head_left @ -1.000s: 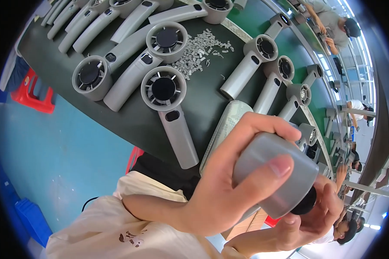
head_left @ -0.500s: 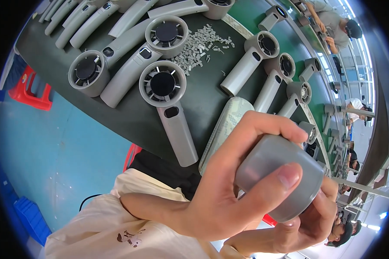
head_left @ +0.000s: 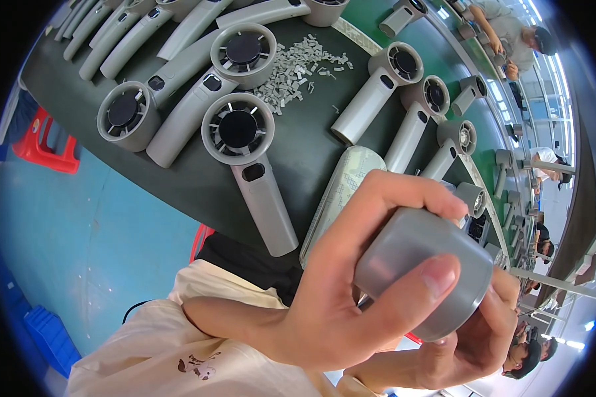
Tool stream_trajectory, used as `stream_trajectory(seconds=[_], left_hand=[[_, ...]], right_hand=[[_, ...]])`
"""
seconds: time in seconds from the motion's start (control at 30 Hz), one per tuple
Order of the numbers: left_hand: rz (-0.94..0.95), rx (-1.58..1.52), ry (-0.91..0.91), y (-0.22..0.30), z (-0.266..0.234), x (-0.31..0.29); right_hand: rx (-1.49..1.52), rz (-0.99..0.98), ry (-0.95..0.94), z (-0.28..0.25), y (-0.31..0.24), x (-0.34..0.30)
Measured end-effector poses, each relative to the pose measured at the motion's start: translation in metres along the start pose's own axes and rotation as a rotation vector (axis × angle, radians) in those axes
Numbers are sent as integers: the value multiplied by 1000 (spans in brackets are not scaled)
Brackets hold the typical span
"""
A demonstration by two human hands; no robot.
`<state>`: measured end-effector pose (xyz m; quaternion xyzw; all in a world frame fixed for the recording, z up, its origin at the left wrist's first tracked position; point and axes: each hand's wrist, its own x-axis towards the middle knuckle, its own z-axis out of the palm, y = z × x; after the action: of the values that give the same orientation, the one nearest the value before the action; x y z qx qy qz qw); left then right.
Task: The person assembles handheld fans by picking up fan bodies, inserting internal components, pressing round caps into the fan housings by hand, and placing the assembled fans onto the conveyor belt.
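A grey handheld fan (head_left: 404, 248) is up close at the lower right, the smooth side of its round head towards me. My left hand (head_left: 344, 304) is closed round this head, thumb across the side and forefinger bent over the top. From beneath and the right, my right hand (head_left: 477, 341) grips the same fan with its fingers curled. The fan's handle and face are hidden from view. Just beyond my left hand lies a pale patterned oblong case (head_left: 344, 185). Nearby on the dark table, another grey fan (head_left: 266, 205) rests with its handle pointing towards me.
Several more grey fans (head_left: 179, 122) crowd the table's (head_left: 304, 132) far left side. Small grey plastic pieces (head_left: 298, 73) form a loose heap behind them. Along the right, a green conveyor belt (head_left: 430, 59) carries other fans. A red stool (head_left: 43, 145) stands on the blue floor; co-workers (head_left: 510, 43) sit beyond the belt.
The table and its fans have shifted slightly left in the view. Both hands keep their hold on the fan, whose head has turned or tilted very slightly.
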<state>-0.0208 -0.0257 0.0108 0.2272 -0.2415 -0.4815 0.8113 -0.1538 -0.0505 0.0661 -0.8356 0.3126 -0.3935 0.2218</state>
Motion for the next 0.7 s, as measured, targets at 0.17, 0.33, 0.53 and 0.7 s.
stream_trajectory(seconds=[0.17, 0.33, 0.53, 0.7], left_hand=[[98, 76, -58, -3, 1, 1], [-42, 29, -12, 6, 2, 2], [-101, 69, 15, 7, 3, -1], [-255, 6, 71, 10, 3, 3]], right_hand=[[29, -122, -123, -4, -11, 26], [-46, -46, -211, -4, -16, 28], [-7, -32, -95, 10, -25, 26], [-31, 69, -79, 12, -7, 16]])
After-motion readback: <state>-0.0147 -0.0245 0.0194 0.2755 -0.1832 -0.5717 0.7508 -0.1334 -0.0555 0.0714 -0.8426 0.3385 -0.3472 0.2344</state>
